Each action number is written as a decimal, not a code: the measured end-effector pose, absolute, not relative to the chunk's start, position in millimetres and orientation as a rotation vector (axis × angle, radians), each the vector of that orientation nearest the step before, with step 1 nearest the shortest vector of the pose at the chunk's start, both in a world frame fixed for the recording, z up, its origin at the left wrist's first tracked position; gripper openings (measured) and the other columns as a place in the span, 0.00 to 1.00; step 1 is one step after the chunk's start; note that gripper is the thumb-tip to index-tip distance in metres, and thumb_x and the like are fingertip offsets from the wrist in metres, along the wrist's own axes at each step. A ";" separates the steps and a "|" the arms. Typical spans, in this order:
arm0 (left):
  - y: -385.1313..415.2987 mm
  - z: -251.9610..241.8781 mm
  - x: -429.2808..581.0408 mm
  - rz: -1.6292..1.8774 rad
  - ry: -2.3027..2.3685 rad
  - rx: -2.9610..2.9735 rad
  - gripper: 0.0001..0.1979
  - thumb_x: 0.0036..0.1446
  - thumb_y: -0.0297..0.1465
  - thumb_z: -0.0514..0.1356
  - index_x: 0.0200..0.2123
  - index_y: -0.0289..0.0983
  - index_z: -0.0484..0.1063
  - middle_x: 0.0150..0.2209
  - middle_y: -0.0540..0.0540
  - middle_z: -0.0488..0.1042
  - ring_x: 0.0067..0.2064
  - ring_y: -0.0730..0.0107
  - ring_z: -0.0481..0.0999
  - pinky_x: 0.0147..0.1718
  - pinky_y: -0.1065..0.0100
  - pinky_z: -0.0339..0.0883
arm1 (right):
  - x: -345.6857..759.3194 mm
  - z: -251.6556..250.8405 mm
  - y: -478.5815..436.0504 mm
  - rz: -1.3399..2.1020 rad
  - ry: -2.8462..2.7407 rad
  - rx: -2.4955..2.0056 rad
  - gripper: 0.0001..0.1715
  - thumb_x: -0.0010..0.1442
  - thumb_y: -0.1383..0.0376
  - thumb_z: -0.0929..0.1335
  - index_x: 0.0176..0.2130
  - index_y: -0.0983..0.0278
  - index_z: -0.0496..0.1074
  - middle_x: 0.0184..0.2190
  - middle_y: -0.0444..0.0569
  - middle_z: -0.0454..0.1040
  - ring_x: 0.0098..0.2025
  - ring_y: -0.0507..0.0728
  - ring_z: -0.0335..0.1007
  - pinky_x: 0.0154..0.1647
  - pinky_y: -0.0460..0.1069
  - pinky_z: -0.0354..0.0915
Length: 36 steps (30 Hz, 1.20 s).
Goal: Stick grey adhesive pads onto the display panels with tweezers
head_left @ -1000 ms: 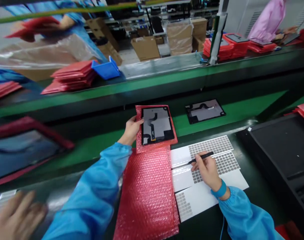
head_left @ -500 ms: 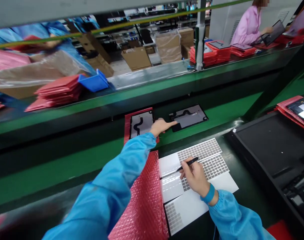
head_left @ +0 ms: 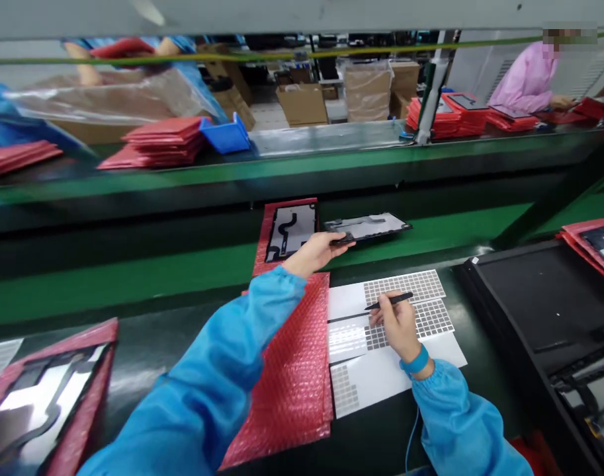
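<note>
- The dark panel (head_left: 368,227), at one o'clock from the left hand (head_left: 315,251), is gripped by its corner.
- A black tool (head_left: 389,301) is pinched in the right hand (head_left: 398,322) above sticker sheets (head_left: 405,287).

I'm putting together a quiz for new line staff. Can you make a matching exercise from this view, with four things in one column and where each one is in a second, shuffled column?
Things
1. bare panel
2. black tool
3. blue bin
4. bubble wrap sheet

Places
A. on the far bench, beside a stack of red bags
B. flat on the near bench, left of the sticker sheets
C. in the right hand, over the sticker sheets
D. on the green belt, its edge in the left hand

Pairs: 1-D, 2-C, 3-A, 4-B
</note>
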<state>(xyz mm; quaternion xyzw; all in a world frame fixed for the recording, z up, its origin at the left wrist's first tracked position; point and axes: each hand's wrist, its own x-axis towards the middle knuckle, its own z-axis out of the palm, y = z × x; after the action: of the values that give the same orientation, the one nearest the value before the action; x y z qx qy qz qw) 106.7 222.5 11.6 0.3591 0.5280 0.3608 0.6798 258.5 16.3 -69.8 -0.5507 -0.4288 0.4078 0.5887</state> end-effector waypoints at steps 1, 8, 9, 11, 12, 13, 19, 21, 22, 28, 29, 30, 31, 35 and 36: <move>201.1 14.5 91.1 0.875 1.164 0.740 0.08 0.66 0.26 0.65 0.48 0.31 0.77 0.47 0.41 0.81 0.43 0.68 0.83 0.40 0.69 0.79 | 259.9 -68.5 16.3 0.940 -0.988 -1.284 0.21 0.72 0.46 0.68 0.42 0.62 0.71 0.24 0.45 0.81 0.23 0.56 0.81 0.26 0.48 0.76; 8.9 11.6 14.7 1.083 1.174 0.309 0.13 0.55 0.16 0.67 0.41 0.35 0.80 0.41 0.46 0.85 0.36 0.71 0.84 0.32 0.74 0.80 | 272.5 -58.5 18.4 0.950 -0.975 -1.324 0.22 0.71 0.46 0.69 0.44 0.62 0.71 0.26 0.48 0.82 0.28 0.58 0.84 0.30 0.51 0.79; -11.6 8.4 13.1 1.107 1.197 0.192 0.14 0.54 0.15 0.67 0.42 0.35 0.80 0.40 0.46 0.85 0.36 0.71 0.84 0.33 0.74 0.80 | 275.0 -58.6 20.0 0.962 -0.986 -1.344 0.23 0.71 0.45 0.69 0.45 0.62 0.70 0.27 0.49 0.83 0.28 0.58 0.84 0.31 0.51 0.79; -41.1 1.1 13.5 1.135 1.240 0.008 0.17 0.54 0.14 0.67 0.45 0.35 0.80 0.39 0.47 0.85 0.37 0.70 0.85 0.37 0.72 0.81 | 279.3 -59.7 23.9 0.993 -1.019 -1.382 0.24 0.71 0.44 0.69 0.46 0.62 0.70 0.29 0.50 0.83 0.30 0.58 0.84 0.31 0.50 0.79; -51.0 -2.8 14.0 1.140 1.252 -0.047 0.19 0.54 0.13 0.67 0.47 0.36 0.80 0.40 0.47 0.85 0.39 0.69 0.85 0.40 0.71 0.82 | 281.1 -60.5 25.8 1.008 -1.040 -1.400 0.24 0.70 0.44 0.69 0.46 0.62 0.70 0.29 0.50 0.83 0.30 0.58 0.84 0.30 0.50 0.79; -58.6 -6.6 13.9 1.131 1.254 -0.067 0.20 0.55 0.14 0.67 0.49 0.37 0.80 0.42 0.47 0.85 0.42 0.68 0.86 0.43 0.70 0.82 | 282.7 -61.1 27.5 1.022 -1.062 -1.418 0.24 0.70 0.44 0.69 0.46 0.62 0.69 0.29 0.50 0.83 0.30 0.58 0.84 0.29 0.50 0.79; -93.6 -21.3 -8.8 0.542 0.949 0.092 0.24 0.64 0.49 0.65 0.45 0.32 0.80 0.43 0.36 0.85 0.41 0.60 0.87 0.37 0.68 0.79 | 289.5 -57.6 26.8 1.057 -1.168 -1.495 0.24 0.70 0.43 0.69 0.43 0.62 0.69 0.29 0.49 0.83 0.25 0.56 0.80 0.22 0.48 0.74; -99.2 -16.7 -17.3 0.350 0.849 0.281 0.31 0.62 0.58 0.61 0.42 0.33 0.80 0.36 0.37 0.85 0.32 0.61 0.85 0.27 0.70 0.74 | 292.0 -54.7 23.7 1.097 -1.213 -1.514 0.24 0.69 0.44 0.69 0.43 0.62 0.69 0.29 0.48 0.82 0.24 0.56 0.80 0.22 0.48 0.74; -98.0 -12.0 -19.7 0.306 0.838 0.438 0.30 0.63 0.58 0.60 0.43 0.34 0.80 0.35 0.38 0.84 0.32 0.62 0.85 0.27 0.70 0.73 | 293.0 -53.5 22.3 1.122 -1.237 -1.524 0.24 0.69 0.44 0.70 0.43 0.62 0.70 0.28 0.48 0.82 0.24 0.56 0.80 0.22 0.48 0.75; -41.2 1.4 5.1 0.349 0.789 1.936 0.21 0.72 0.39 0.56 0.62 0.38 0.75 0.64 0.38 0.75 0.69 0.51 0.71 0.70 0.52 0.62 | 292.5 -51.9 18.8 1.196 -1.310 -1.590 0.25 0.68 0.43 0.70 0.40 0.62 0.70 0.24 0.47 0.80 0.22 0.57 0.81 0.23 0.47 0.75; -30.6 -4.8 13.5 0.358 0.764 2.129 0.23 0.71 0.38 0.57 0.65 0.36 0.72 0.68 0.36 0.70 0.72 0.47 0.65 0.72 0.48 0.57 | 292.0 -51.8 18.8 1.193 -1.321 -1.596 0.25 0.68 0.43 0.70 0.40 0.62 0.70 0.24 0.47 0.81 0.23 0.57 0.81 0.23 0.47 0.75; -21.9 -12.7 21.5 0.351 0.759 2.285 0.27 0.70 0.39 0.59 0.66 0.33 0.70 0.71 0.33 0.66 0.74 0.43 0.61 0.73 0.45 0.55 | 291.5 -51.4 18.8 1.188 -1.332 -1.600 0.24 0.69 0.44 0.70 0.40 0.62 0.70 0.24 0.47 0.81 0.23 0.56 0.81 0.23 0.47 0.76; -15.2 -21.4 28.7 0.324 0.772 2.405 0.30 0.68 0.40 0.61 0.68 0.30 0.68 0.73 0.30 0.62 0.75 0.39 0.59 0.72 0.43 0.54 | 291.2 -50.9 18.8 1.184 -1.343 -1.602 0.24 0.69 0.44 0.70 0.40 0.62 0.70 0.24 0.46 0.81 0.23 0.56 0.80 0.24 0.48 0.76; -7.5 -46.8 41.7 0.247 0.828 2.609 0.37 0.64 0.41 0.66 0.69 0.26 0.64 0.74 0.24 0.57 0.74 0.33 0.58 0.70 0.39 0.55 | 291.3 -46.9 18.4 1.196 -1.377 -1.619 0.23 0.70 0.45 0.70 0.41 0.63 0.71 0.23 0.46 0.80 0.23 0.57 0.81 0.25 0.49 0.77; -8.3 -48.8 41.6 0.250 0.828 2.618 0.38 0.64 0.41 0.66 0.70 0.25 0.64 0.74 0.24 0.57 0.74 0.34 0.58 0.70 0.39 0.54 | 291.3 -45.9 18.5 1.204 -1.384 -1.625 0.23 0.70 0.45 0.70 0.41 0.63 0.71 0.23 0.47 0.81 0.23 0.57 0.81 0.26 0.49 0.77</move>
<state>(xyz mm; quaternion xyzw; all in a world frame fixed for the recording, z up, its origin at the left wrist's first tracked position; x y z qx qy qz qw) 41.6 -8.3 -48.8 0.9321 0.2947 0.0892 0.1908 291.3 18.5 -45.9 -0.6238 -0.5314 0.4622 0.3389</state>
